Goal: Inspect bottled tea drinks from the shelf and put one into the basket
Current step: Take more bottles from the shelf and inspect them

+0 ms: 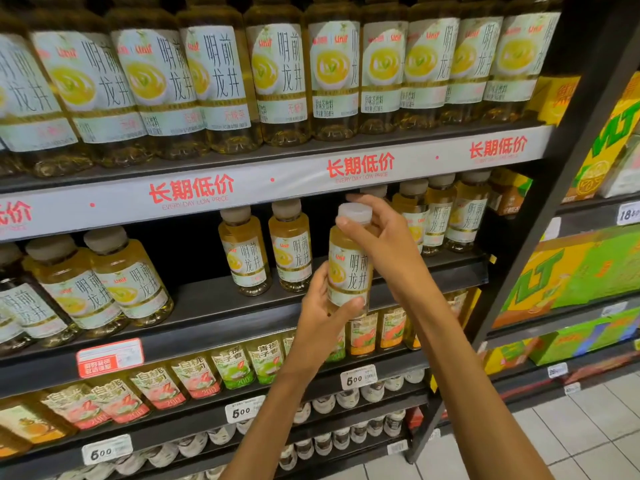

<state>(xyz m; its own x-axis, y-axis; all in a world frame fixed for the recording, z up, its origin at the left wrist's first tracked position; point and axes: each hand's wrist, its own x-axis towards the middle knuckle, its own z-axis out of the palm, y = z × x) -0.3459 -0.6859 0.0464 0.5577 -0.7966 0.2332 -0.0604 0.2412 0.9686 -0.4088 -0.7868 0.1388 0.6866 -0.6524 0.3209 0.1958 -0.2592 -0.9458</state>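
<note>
A small bottle of yellow tea (349,268) with a pale cap and a white label is held upright in front of the middle shelf (221,306). My left hand (322,317) wraps its lower part from the left, thumb across the label's bottom. My right hand (384,244) grips the neck and cap from the right. Two matching small bottles (266,247) stand on the shelf just left of it. Others (440,213) stand behind my right hand. No basket is in view.
Large bottles of the same tea (277,77) fill the top shelf. More small ones (97,285) stand at the middle shelf's left. Lower shelves hold peach and jasmine tea bottles (194,375) with price tags. Yellow-green drink cartons (581,271) fill the rack at right. Tiled floor (554,431) shows at the bottom right.
</note>
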